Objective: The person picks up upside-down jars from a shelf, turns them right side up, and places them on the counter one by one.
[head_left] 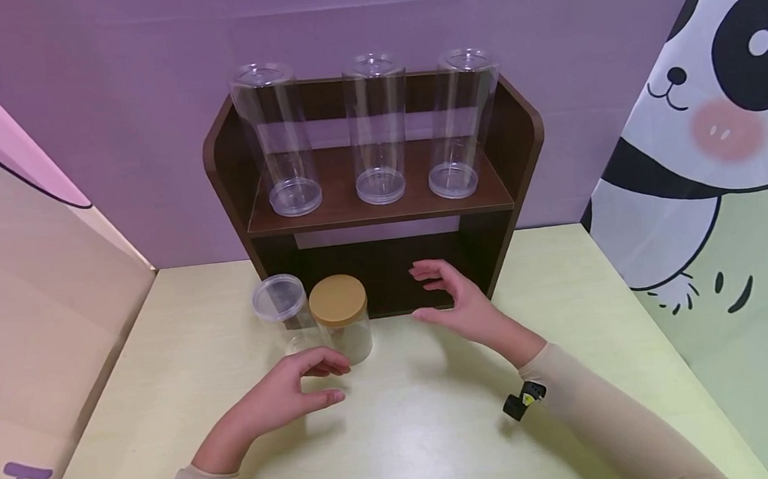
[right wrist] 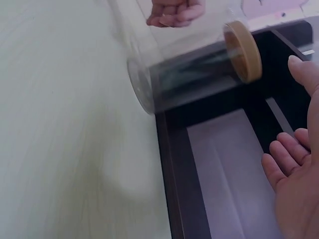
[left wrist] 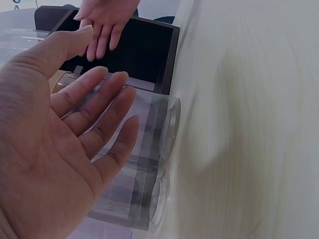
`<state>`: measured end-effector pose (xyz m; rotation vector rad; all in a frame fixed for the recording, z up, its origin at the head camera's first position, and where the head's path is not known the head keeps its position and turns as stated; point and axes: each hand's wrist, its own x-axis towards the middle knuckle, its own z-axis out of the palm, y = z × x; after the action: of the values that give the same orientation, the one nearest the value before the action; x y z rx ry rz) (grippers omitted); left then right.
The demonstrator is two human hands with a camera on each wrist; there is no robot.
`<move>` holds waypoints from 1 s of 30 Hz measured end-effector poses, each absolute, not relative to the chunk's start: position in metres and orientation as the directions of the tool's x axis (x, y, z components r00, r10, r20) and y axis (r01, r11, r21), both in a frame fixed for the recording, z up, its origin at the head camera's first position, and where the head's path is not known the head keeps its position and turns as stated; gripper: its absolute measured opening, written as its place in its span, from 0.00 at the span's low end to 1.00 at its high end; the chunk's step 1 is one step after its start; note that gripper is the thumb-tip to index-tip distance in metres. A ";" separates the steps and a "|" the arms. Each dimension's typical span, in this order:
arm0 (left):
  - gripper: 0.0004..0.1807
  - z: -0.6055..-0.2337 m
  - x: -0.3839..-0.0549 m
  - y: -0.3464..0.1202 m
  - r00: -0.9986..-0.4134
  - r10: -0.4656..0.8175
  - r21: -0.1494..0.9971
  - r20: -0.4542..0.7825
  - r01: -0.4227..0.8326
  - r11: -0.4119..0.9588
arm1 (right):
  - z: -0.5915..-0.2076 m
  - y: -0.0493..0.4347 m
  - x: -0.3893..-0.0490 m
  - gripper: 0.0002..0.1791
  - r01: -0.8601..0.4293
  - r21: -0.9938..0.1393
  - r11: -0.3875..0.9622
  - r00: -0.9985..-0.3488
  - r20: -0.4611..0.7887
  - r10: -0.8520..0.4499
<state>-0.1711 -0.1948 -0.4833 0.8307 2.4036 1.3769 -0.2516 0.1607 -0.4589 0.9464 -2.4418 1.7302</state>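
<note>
A clear jar with a tan lid [head_left: 338,301] stands on the table before the left part of the shelf's lower level. Beside it on the left is a clear jar with a clear lid [head_left: 279,299]. My left hand [head_left: 288,394] hovers near the two jars, fingers loosely bent, holding nothing. My right hand [head_left: 467,310] is in front of the lower level's right side, its thumb and fingers spread apart with nothing between them. In the right wrist view the tan-lidded jar [right wrist: 244,52] appears beyond the right hand [right wrist: 299,174].
A dark brown two-level shelf [head_left: 382,213] stands at the back of the pale table [head_left: 399,434]. Three tall clear containers [head_left: 290,141] stand in a row on its upper level. A purple backdrop [head_left: 143,100] hangs behind, with printed panels on both sides.
</note>
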 end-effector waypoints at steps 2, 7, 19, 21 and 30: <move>0.21 -0.482 -0.171 -0.194 -0.806 0.588 0.850 0.068 0.355 0.389 | -0.459 0.170 -0.250 0.39 -0.468 -0.856 0.219 -0.833 0.344 -0.434; 0.22 -0.482 -0.171 -0.193 -0.807 0.587 0.849 0.066 0.355 0.391 | -0.458 0.188 -0.245 0.33 -0.472 -0.850 0.235 -0.861 0.386 -0.331; 0.21 -0.481 -0.173 -0.194 -0.807 0.586 0.840 0.074 0.367 0.399 | -0.448 0.213 -0.244 0.18 -0.524 -0.810 0.264 -0.835 0.549 0.026; 0.21 -0.482 -0.173 -0.194 -0.809 0.583 0.840 0.073 0.364 0.401 | -0.447 0.218 -0.245 0.15 -0.514 -0.806 0.293 -0.826 0.558 0.085; 0.20 -0.483 -0.173 -0.193 -0.810 0.581 0.840 0.083 0.371 0.397 | -0.441 0.229 -0.258 0.16 -0.419 -0.815 0.401 -0.789 0.545 0.285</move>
<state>-0.1734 -0.1930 -0.4831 0.8439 2.4307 1.3736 -0.2578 0.2287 -0.4412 0.1138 -2.0281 1.4320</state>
